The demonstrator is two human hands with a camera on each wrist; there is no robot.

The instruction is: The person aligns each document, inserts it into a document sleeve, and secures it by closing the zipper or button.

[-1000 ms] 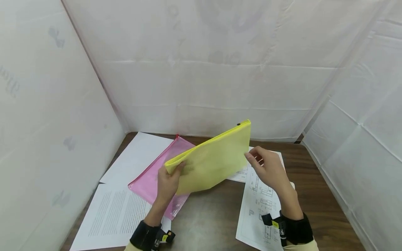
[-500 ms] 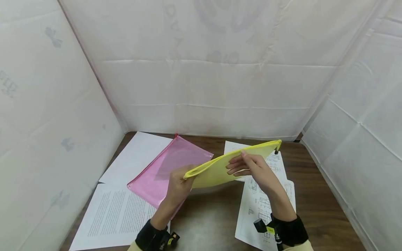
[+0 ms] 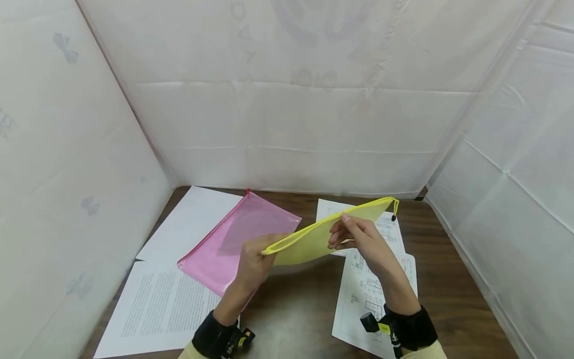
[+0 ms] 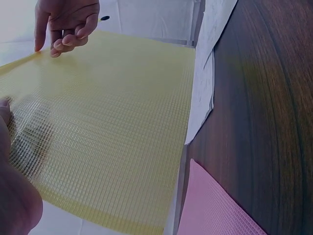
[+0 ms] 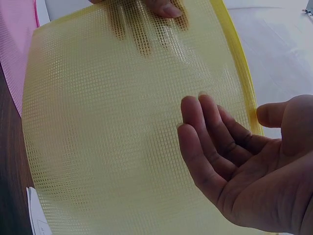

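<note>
A yellow mesh zipper pouch (image 3: 309,239) hangs in the air over the table, nearly flat, its zipper edge toward me. My left hand (image 3: 257,254) grips its left end, and the fingers show through the mesh in the right wrist view (image 5: 142,29). My right hand (image 3: 347,232) pinches the zipper edge near the middle, with the thumb at the yellow band and the fingers against the mesh (image 5: 210,132). The black zipper pull (image 3: 393,217) dangles at the far right corner. A pink mesh pouch (image 3: 233,239) lies on the table under the left end.
The brown table (image 3: 296,309) carries a printed text sheet (image 3: 157,309) and a blank sheet (image 3: 188,222) at the left. Drawing sheets (image 3: 367,294) lie at the right under my right forearm. White sheeting walls (image 3: 287,124) close in the back and both sides.
The yellow pouch has dropped from a steep tilt to nearly flat and shifted right. My right hand, apart from it a second ago, now pinches its zipper edge.
</note>
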